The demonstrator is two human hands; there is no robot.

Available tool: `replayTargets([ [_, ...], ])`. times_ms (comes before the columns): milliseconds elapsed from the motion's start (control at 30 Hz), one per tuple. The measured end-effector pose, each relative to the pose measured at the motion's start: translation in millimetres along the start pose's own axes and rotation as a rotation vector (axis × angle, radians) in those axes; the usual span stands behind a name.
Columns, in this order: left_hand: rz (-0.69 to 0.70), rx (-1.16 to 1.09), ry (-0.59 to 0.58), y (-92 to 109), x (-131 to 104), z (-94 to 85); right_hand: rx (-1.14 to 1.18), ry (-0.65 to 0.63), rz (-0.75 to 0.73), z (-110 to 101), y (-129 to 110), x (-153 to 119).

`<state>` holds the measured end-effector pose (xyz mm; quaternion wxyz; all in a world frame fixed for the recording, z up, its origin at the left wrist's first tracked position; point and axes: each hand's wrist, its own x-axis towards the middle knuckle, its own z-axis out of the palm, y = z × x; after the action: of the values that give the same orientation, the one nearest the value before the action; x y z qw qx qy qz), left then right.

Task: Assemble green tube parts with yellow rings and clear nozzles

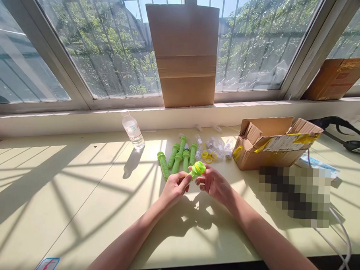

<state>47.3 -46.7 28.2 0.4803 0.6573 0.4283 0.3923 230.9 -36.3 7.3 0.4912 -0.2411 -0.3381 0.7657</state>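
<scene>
Observed a pale bench (30, 208) across the lower frame, bearing the parts. Noted an upright cardboard sheet (186, 43) at top centre, against the window, presumably for shade. Found an opened cardboard box (274, 155) right of centre, beside the small parts, likely for easy reach. Noted the left hand (176, 186) closed around the shaft of the held green handle (196, 171) at frame centre, probably for steadiness, and the right hand (216, 184) with fingertips closed on its wide end, probably for fine control. Found a bottle (134, 131) left of centre, apart from the parts, perhaps against knocks. Observed other green handles (172, 155) grouped just beyond the hands, wide ends windowward; clear plastic pieces (228, 150) near the box; yellow rings (208, 160) beside these.
</scene>
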Motion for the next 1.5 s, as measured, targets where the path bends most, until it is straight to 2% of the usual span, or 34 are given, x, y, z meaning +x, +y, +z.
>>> replayTargets([
  [133,0.036,-0.024,0.073,-5.0,3.2,2.1,0.020,-0.026,0.002,-2.0,0.9,0.9],
  [267,0.078,-0.034,0.167,-12.4,6.4,3.1,0.039,0.025,-0.013,-1.1,0.0,0.7],
  [467,0.164,0.067,0.228,-14.5,6.4,1.5,0.060,0.086,-0.031,1.0,-1.0,1.1],
  [667,0.129,0.056,0.170,-11.2,3.8,1.8,0.053,0.109,-0.039,0.6,0.2,1.4],
  [933,0.018,-0.005,0.054,-2.0,2.5,-0.7,-0.016,0.008,-0.048,1.0,0.6,-0.4],
  [1267,-0.075,-0.076,-0.054,-5.4,4.4,-1.8,-0.011,0.005,-0.053,-2.1,2.3,1.3],
  [1333,-0.061,-0.075,-0.025,-5.1,4.2,0.0,-0.009,0.015,-0.050,-1.3,1.7,1.2],
  [1500,0.044,-0.070,0.169,-5.8,3.7,3.5,0.021,0.044,-0.049,2.3,-0.9,-0.2],
])
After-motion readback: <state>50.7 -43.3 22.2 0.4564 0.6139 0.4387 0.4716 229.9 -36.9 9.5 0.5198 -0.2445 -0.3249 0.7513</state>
